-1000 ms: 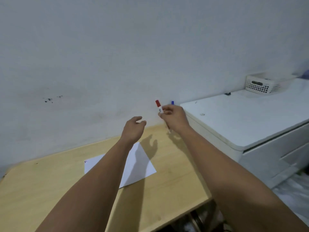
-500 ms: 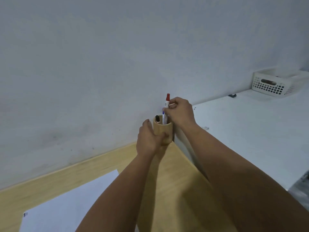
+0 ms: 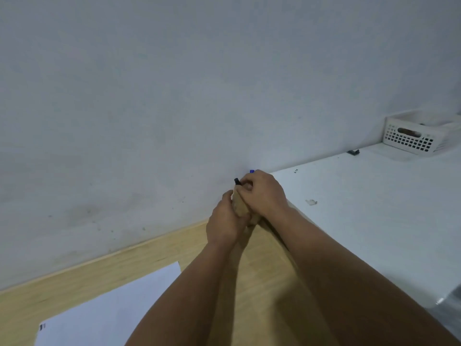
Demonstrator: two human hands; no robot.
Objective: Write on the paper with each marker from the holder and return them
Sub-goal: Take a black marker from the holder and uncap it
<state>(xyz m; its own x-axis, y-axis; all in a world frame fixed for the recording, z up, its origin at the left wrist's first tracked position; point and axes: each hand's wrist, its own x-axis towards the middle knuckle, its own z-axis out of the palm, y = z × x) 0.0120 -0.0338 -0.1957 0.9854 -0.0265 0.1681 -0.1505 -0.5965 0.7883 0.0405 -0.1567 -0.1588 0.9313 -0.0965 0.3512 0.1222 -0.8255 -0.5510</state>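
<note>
My left hand (image 3: pixel 224 221) is wrapped around the small wooden holder (image 3: pixel 240 207), which stands on the wooden desk (image 3: pixel 262 270) against the wall. My right hand (image 3: pixel 264 193) is curled over the holder's top, fingers closed. The red marker is hidden under that hand. A black marker cap (image 3: pixel 237 181) pokes out just left of my fingertips. Behind my knuckles a blue marker cap (image 3: pixel 252 171) shows. The white paper (image 3: pixel 112 313) lies flat at the lower left, with a small dark mark near its corner.
A white cabinet top (image 3: pixel 374 208) adjoins the desk on the right, a little higher than it. A white perforated basket (image 3: pixel 414 139) sits at its far end by the wall, with a small dark clip (image 3: pixel 353 152) beside it.
My left hand closed around the holder. My right hand brought the red marker to it and sank down over its top, so the red cap no longer shows. The view moved closer.
</note>
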